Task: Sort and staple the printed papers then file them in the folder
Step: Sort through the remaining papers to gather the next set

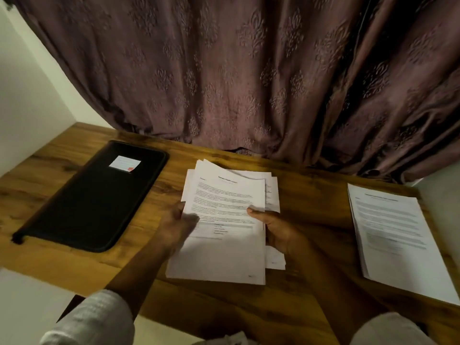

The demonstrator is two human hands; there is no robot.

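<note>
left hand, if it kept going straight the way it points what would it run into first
The left hand grips the stack of papers, so it would first push across those sheets; beyond them probably the curtain at the back, though depth is unclear.

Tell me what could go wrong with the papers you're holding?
The papers held by the left hand and right hand are fanned unevenly, so loose sheets might slip out or get mixed up. The other pile lies near the right edge of the table and could slide off if bumped.
</note>
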